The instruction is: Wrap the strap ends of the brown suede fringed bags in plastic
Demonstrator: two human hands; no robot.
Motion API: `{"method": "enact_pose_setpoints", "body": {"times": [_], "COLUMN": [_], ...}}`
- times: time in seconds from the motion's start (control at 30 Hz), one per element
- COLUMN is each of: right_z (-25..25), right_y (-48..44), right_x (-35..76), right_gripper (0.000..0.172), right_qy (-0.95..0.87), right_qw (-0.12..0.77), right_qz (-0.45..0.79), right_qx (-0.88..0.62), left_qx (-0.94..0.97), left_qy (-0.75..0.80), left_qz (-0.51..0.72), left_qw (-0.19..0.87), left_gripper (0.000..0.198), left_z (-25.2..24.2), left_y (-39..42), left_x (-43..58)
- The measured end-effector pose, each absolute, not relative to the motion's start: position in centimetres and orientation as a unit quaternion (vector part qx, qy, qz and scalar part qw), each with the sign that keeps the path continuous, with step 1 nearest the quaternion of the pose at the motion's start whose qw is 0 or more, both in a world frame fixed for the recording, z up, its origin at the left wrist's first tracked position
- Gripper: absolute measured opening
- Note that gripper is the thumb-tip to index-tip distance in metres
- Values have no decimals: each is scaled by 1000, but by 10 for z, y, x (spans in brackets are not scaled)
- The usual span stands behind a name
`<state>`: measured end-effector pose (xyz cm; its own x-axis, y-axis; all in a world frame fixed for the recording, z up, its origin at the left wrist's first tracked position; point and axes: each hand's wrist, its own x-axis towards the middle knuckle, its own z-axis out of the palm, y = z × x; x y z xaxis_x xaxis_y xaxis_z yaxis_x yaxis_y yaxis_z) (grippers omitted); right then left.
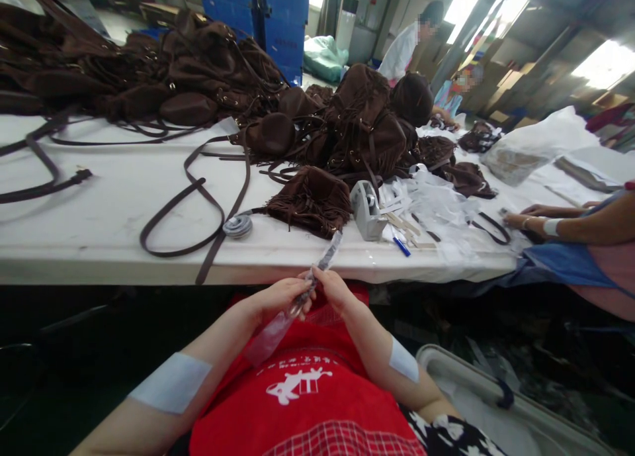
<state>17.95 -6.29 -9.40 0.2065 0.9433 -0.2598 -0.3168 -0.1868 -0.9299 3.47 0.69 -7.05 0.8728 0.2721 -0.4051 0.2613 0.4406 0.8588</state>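
Note:
My left hand and my right hand meet just below the edge of the white table, above my red apron. Both pinch a long narrow clear plastic sleeve with a dark strap inside it. The sleeve runs from my lap up past my fingers toward the table edge. On the table right ahead lie a brown fringed bag, a grey tape dispenser and a small grey tape roll.
A big heap of brown bags and loose brown straps covers the table's back and left. White papers and plastic lie at right, beside a co-worker's arms. Other people stand far back. A grey bin sits at lower right.

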Motion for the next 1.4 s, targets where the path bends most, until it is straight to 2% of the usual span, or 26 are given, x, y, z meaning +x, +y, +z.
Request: {"method": "enact_pose_setpoints", "body": {"times": [0.13,0.3,0.5,0.67,0.83,0.93,1.1,1.2,1.3,1.4], "right_z": [-93,-92,-88,-78,-82,-84,-82,-83,-89,-94], "right_y": [-64,-58,-55,-40,-41,-46,-48,-43,-36,-31], "right_x": [177,181,182,198,192,186,192,201,211,223], "right_gripper": [53,53,56,47,55,58,46,43,44,41], "right_qy": [-278,-215,-224,-142,-189,-213,-188,-128,-99,-194], "right_qw": [563,627,579,668,608,602,656,684,650,578], "right_qz": [592,555,635,546,592,590,542,528,520,429], "right_qx": [-506,-503,-460,-486,-494,-495,-490,-487,-546,-667], "left_qx": [517,495,497,483,476,468,422,484,538,536], "left_qy": [250,240,258,250,247,241,218,213,224,249], "left_qz": [29,17,61,42,65,72,24,-32,-53,-27], "left_qw": [818,835,826,838,841,847,880,848,811,806], "left_gripper": [43,42,39,40,40,42,43,39,42,44], "left_z": [-76,-76,-72,-71,-67,-65,-72,-79,-83,-83], "left_y": [8,7,13,14,18,17,13,12,10,4], "left_x": [43,52,64,67,79,84,69,52,39,32]}}
